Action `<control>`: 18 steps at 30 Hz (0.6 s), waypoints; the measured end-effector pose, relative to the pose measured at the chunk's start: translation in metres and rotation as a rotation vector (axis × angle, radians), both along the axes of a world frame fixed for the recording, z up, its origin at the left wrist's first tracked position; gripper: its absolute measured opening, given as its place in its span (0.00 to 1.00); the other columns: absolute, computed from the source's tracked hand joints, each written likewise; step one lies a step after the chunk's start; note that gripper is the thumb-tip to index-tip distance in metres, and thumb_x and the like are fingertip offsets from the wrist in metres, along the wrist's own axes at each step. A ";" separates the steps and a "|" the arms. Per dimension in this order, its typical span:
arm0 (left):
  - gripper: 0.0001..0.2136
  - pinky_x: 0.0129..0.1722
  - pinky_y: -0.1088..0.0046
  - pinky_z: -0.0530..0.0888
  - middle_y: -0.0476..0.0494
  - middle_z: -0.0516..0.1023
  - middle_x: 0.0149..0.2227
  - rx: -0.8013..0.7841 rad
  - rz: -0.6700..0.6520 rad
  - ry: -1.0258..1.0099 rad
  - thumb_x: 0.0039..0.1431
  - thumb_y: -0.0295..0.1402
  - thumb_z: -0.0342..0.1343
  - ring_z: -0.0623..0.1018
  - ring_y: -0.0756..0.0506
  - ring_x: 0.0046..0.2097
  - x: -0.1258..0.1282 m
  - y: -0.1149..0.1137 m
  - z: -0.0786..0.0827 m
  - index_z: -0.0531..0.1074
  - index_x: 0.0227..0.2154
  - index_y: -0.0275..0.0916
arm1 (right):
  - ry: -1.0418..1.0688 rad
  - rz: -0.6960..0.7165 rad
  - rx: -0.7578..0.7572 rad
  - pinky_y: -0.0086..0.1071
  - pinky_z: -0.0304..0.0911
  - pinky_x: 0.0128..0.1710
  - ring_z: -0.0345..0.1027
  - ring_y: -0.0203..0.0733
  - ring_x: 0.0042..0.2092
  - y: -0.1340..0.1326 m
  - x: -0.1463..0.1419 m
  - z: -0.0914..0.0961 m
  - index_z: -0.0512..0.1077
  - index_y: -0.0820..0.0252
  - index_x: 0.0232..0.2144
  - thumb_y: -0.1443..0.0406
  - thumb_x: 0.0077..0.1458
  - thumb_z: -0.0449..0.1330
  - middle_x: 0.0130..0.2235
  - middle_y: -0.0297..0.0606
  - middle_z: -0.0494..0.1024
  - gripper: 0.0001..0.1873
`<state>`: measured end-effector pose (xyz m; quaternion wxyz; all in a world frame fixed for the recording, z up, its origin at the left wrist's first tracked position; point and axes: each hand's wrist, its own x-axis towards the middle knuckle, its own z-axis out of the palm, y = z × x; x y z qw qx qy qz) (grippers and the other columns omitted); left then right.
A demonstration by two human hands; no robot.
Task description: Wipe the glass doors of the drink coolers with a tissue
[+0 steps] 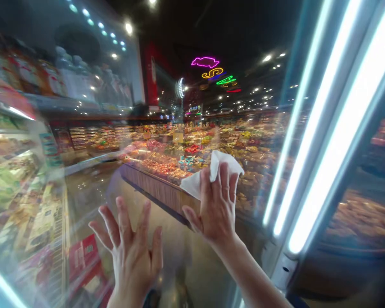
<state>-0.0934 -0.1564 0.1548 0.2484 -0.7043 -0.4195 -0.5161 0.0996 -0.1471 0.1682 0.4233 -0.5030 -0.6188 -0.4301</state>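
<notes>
My right hand (217, 205) presses a white cloth (226, 164) against a clear glass pane. Its fingers lie over the cloth, and the cloth's folded edges stick out above and to the left of them. My left hand (131, 244) is raised lower and to the left, open with its fingers spread and nothing in it. It is close to the glass, but whether it touches cannot be told. Through the pane, and partly as reflections, a shop with heaped goods shows behind both hands.
Bright light tubes (343, 124) slant along the right side, with a pale frame piece (285, 267) at their lower end. A long wood-sided display bin (154, 188) stands beyond the glass. Blurred shelves of packaged goods (28, 205) fill the left. Neon signs (211, 72) hang overhead.
</notes>
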 end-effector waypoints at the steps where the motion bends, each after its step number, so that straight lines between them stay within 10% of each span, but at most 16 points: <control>1: 0.43 0.67 0.25 0.33 0.49 0.23 0.76 -0.009 -0.001 -0.002 0.63 0.33 0.58 0.26 0.28 0.74 0.007 -0.002 -0.001 0.38 0.73 0.57 | 0.010 -0.003 -0.007 0.74 0.46 0.66 0.37 0.70 0.75 0.000 0.006 -0.004 0.29 0.63 0.75 0.44 0.67 0.44 0.73 0.59 0.50 0.49; 6: 0.45 0.67 0.24 0.35 0.45 0.23 0.76 -0.043 0.022 0.010 0.62 0.31 0.59 0.26 0.27 0.74 0.037 -0.009 -0.009 0.36 0.74 0.54 | 0.032 -0.018 0.023 0.78 0.51 0.62 0.32 0.72 0.75 -0.005 0.045 -0.053 0.33 0.67 0.75 0.47 0.68 0.43 0.73 0.63 0.49 0.46; 13: 0.43 0.69 0.37 0.29 0.48 0.24 0.76 -0.042 0.057 -0.003 0.63 0.34 0.58 0.27 0.33 0.75 0.053 -0.003 -0.016 0.38 0.73 0.57 | 0.279 -0.080 0.039 0.77 0.46 0.66 0.27 0.69 0.76 -0.012 0.103 -0.022 0.25 0.66 0.74 0.47 0.69 0.37 0.75 0.58 0.41 0.45; 18: 0.44 0.69 0.32 0.31 0.45 0.25 0.76 -0.026 0.071 0.023 0.63 0.31 0.59 0.28 0.31 0.75 0.054 -0.002 -0.017 0.38 0.73 0.55 | 0.064 0.009 -0.046 0.79 0.55 0.59 0.32 0.75 0.75 -0.014 0.082 -0.085 0.36 0.65 0.75 0.44 0.66 0.47 0.74 0.61 0.47 0.48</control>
